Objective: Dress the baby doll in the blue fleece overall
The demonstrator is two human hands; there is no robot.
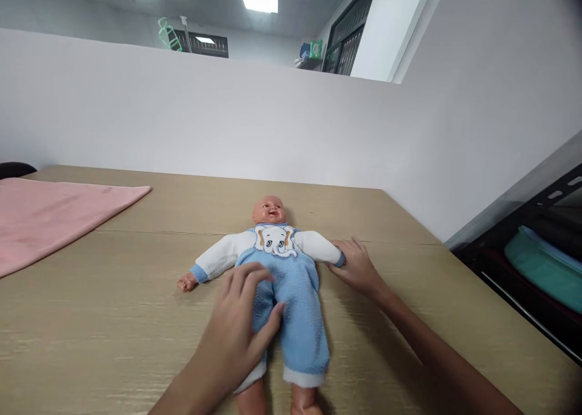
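Note:
A baby doll (297,293) lies on its back on the wooden table, head toward the wall and arms spread. It wears a blue and white fleece romper with an elephant face on the chest. My right hand (357,266) is closed round the cuff of the doll's sleeve on the right side, hiding that doll hand. Over the doll's leg on the left, my left hand (240,318) hovers or rests with thumb and fingers apart, holding nothing; whether it touches the romper I cannot tell. The doll's other hand (187,282) lies on the tabletop.
A pink cloth (59,215) covers the left part of the table (150,330). A low white wall (218,118) stands behind the table. On the right, a black rack (522,281) holds folded green fabric (541,263).

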